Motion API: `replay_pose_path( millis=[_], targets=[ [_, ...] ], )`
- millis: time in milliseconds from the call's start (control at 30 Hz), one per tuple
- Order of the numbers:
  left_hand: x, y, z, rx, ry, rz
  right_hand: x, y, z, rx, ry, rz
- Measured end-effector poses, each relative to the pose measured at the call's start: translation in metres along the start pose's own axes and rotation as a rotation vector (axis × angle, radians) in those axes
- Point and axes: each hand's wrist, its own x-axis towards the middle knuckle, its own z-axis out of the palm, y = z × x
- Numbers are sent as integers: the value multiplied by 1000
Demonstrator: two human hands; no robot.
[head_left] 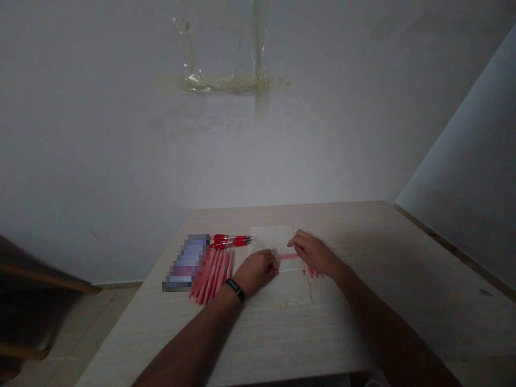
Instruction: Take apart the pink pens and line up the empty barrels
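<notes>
My left hand (258, 271), with a dark band at the wrist, is closed over a pale sheet of paper (282, 293). Its fingertips meet the left end of a thin white stick (291, 270). Just above that stick lies a pink pen-like tube (288, 256), level between both hands. My right hand (314, 251) is at the sheet's right side with bent fingers and thumb drawn together near the tube's right end. Whatever is between those fingertips is too small to make out. Several pink tubes (314, 272) show partly from under the right hand.
Left of my left hand lies a row of pink tubes (213, 277), with several red pens (231, 242) behind them. A blurred-out phone-like object (186, 263) is at the table's left. A wall (322, 150) with yellowed tape rises behind the wooden table (290, 344).
</notes>
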Motion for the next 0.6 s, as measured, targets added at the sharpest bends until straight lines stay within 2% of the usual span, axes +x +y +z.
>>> replay_pose_path(
  millis=[300,600],
  targets=[
    [-1,4,-7,11,69,-26,2,7,3,-30,83,-32],
    [0,-4,-6,66,45,27,2,13,5,-28,109,-16]
  ],
)
